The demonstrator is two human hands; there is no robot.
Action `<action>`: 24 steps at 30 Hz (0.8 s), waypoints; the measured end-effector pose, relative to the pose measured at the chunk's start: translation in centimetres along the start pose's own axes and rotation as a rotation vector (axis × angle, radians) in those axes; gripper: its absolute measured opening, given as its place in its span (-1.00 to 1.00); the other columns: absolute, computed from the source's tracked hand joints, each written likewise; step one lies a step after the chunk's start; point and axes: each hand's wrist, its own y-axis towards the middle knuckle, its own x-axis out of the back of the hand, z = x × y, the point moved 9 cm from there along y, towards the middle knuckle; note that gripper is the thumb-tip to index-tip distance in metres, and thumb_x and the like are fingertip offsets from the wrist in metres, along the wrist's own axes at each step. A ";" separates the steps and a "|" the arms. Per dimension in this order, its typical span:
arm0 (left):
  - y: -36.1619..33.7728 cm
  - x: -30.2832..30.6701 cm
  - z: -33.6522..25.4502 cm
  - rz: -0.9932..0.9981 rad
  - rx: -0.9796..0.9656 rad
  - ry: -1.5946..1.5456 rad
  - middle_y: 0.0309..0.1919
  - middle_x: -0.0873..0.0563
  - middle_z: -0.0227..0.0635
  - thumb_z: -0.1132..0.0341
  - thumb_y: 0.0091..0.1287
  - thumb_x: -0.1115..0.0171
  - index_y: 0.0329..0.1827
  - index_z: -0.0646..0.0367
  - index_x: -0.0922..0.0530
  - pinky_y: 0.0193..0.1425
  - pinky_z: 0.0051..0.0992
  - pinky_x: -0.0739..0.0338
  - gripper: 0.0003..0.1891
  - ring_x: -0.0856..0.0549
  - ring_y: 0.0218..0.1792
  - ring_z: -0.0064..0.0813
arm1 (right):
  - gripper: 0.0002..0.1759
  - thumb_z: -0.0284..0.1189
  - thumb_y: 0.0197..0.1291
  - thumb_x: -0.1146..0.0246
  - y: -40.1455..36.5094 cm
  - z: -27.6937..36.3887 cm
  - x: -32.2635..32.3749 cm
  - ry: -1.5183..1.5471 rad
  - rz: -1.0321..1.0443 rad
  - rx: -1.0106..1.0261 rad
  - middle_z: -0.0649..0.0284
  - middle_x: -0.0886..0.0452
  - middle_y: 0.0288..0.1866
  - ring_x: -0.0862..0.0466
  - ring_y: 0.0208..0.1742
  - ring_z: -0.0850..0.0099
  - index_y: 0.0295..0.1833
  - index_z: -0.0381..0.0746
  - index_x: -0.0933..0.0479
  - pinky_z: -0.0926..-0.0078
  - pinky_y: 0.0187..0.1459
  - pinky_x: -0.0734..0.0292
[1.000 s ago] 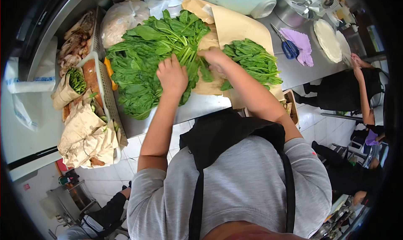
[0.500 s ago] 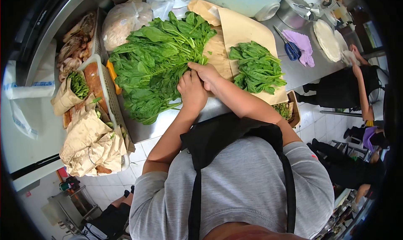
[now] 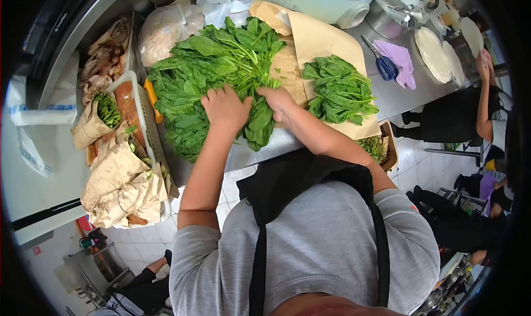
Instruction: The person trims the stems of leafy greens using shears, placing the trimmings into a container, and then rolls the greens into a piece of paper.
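Note:
A big heap of leafy greens that look like spinach [image 3: 191,75] lies on the counter in front of me. My right hand [image 3: 278,103] grips the stems of a small spinach bunch [image 3: 259,129], whose leaves hang toward the counter's front edge. On the heap's near side rests my left hand [image 3: 225,110], thumb apart from the fingers, fingertips among the leaves. Right of my hands, a smaller spinach pile [image 3: 338,89] lies on brown paper [image 3: 326,37].
At left stands a plastic crate [image 3: 145,122] with paper-wrapped greens [image 3: 124,178]. Blue-handled scissors [image 3: 386,67] and a purple cloth [image 3: 402,61] lie at right. Beyond them, another person's hands [image 3: 485,67] hold a pale flat round. A clear bag [image 3: 168,31] sits behind the heap.
My hands, together before, have parted. The left moved left onto the heap; the right now holds a bunch hanging down. The other person's pale round has been raised.

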 end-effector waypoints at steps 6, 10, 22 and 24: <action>-3.2 -1.2 -0.8 -0.169 -0.026 -0.293 -0.25 -0.53 -0.19 0.16 0.04 -0.16 -0.13 0.21 -0.50 -0.03 -0.19 -0.17 -0.62 -0.40 -0.07 -0.19 | -0.69 -0.38 0.04 -0.18 -0.3 -1.8 -1.9 0.106 0.236 -0.167 0.12 -0.54 -0.26 -0.57 -0.37 0.31 -0.12 -0.33 -0.44 0.32 -0.37 -0.53; -5.4 -0.6 -2.3 -0.318 -0.124 -0.410 -0.22 -0.46 -0.23 0.33 -0.01 -0.17 -0.06 0.22 -0.46 0.00 -0.21 -0.12 -0.61 -0.35 -0.06 -0.21 | -0.69 -0.32 0.03 -0.20 -0.4 -2.1 -2.0 0.018 0.252 -0.144 0.19 -0.55 -0.24 -0.54 -0.29 0.36 -0.12 -0.24 -0.45 0.37 -0.28 -0.48; -6.5 -3.0 -1.3 -0.104 -0.033 -1.297 -0.17 -0.36 -0.14 0.40 0.10 -0.08 0.20 0.38 -0.13 0.06 -0.36 -0.23 -0.41 -0.37 -0.10 -0.27 | -0.72 -0.43 -0.03 -0.16 -0.3 -1.9 -0.4 0.067 0.332 -0.085 0.18 -0.53 -0.29 -0.56 -0.33 0.36 -0.16 -0.29 -0.44 0.37 -0.31 -0.49; -5.5 -4.4 0.3 -0.125 0.149 -1.415 -0.16 -0.35 -0.12 0.38 0.15 -0.07 0.23 0.39 -0.06 0.05 -0.42 -0.26 -0.39 -0.39 -0.11 -0.31 | -0.70 -0.45 -0.04 -0.16 -0.4 -1.9 -0.3 0.070 0.321 -0.076 0.19 -0.53 -0.27 -0.56 -0.31 0.36 -0.13 -0.29 -0.43 0.37 -0.30 -0.50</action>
